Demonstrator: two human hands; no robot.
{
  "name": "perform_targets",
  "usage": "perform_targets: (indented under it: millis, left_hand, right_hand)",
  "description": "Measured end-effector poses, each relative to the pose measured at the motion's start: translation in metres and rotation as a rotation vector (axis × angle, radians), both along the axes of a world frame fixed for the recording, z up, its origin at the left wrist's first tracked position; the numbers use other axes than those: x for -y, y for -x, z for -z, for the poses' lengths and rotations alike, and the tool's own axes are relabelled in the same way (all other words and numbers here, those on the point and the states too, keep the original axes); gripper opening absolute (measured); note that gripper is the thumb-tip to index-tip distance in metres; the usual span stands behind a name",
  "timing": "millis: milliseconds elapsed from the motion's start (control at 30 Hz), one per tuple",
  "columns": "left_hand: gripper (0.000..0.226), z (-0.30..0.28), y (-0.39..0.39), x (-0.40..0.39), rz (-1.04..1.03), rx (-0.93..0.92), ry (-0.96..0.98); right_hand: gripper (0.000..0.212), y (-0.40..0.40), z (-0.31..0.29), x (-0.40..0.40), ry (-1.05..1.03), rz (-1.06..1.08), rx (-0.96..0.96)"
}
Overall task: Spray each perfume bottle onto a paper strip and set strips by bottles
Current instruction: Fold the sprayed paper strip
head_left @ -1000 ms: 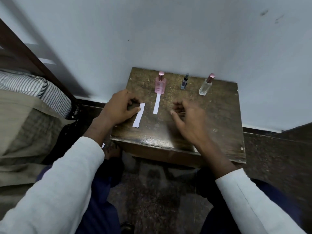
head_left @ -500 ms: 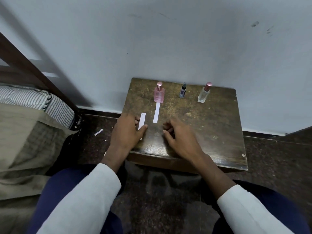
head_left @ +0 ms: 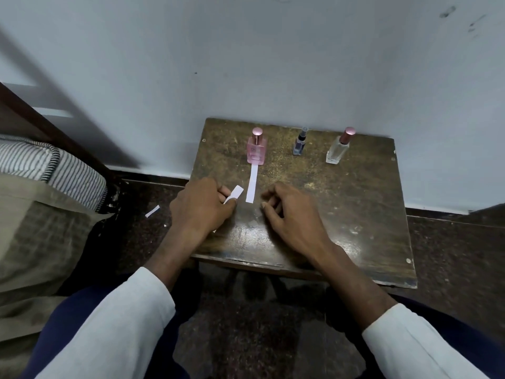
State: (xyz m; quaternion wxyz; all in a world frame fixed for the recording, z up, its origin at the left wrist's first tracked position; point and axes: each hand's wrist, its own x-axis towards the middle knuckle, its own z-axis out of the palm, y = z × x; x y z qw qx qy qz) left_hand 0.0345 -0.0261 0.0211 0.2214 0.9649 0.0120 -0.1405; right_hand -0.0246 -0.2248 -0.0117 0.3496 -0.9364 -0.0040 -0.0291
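Three perfume bottles stand in a row at the back of a small dark wooden table (head_left: pixel 355 214): a pink bottle (head_left: pixel 257 148) on the left, a small dark blue bottle (head_left: pixel 299 142) in the middle, a clear bottle with a rose cap (head_left: pixel 338 147) on the right. A white paper strip (head_left: pixel 251 184) lies flat in front of the pink bottle. My left hand (head_left: pixel 200 206) pinches a second white strip (head_left: pixel 235 193) between thumb and fingers, its end sticking up. My right hand (head_left: pixel 289 214) rests on the table beside it, fingers curled, holding nothing.
A pale wall (head_left: pixel 246 64) rises right behind the table. A bed with a striped pillow (head_left: pixel 49 165) and an olive blanket (head_left: pixel 41 242) is at the left. A scrap of paper (head_left: pixel 152 211) lies on the dark floor left of the table.
My left hand has lifted the loose strip off the table, pinched in its fingers. Both hands drew back toward the table's front edge. The view shifted.
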Motion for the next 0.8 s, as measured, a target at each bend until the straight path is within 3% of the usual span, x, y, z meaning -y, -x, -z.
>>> perform_targets:
  millis: [233,400,533,700,800]
  left_hand:
    - [0.017,0.003,-0.009,-0.005,0.022,-0.023,0.034]
    - [0.012,0.002,-0.015,-0.010,0.040,-0.143,0.306]
    - [0.014,-0.002,-0.014,-0.004,0.012,-0.279,0.630]
    - [0.012,0.001,-0.016,0.008,-0.035,-0.230,0.853]
    - [0.013,0.005,-0.016,0.014,-0.060,-0.183,0.897]
  right_hand:
    - [0.008,-0.003,-0.003,-0.001,-0.041,0.036,0.002]
    - [0.007,-0.003,-0.008,-0.010,-0.181,0.067,-0.002]
    - [0.015,-0.005,-0.014,-0.015,-0.432,0.164,-0.106]
    - [0.020,-0.006,-0.019,-0.018,-0.752,0.234,-0.241]
    - [0.018,-0.007,-0.018,-0.017,-0.812,0.257,-0.265]
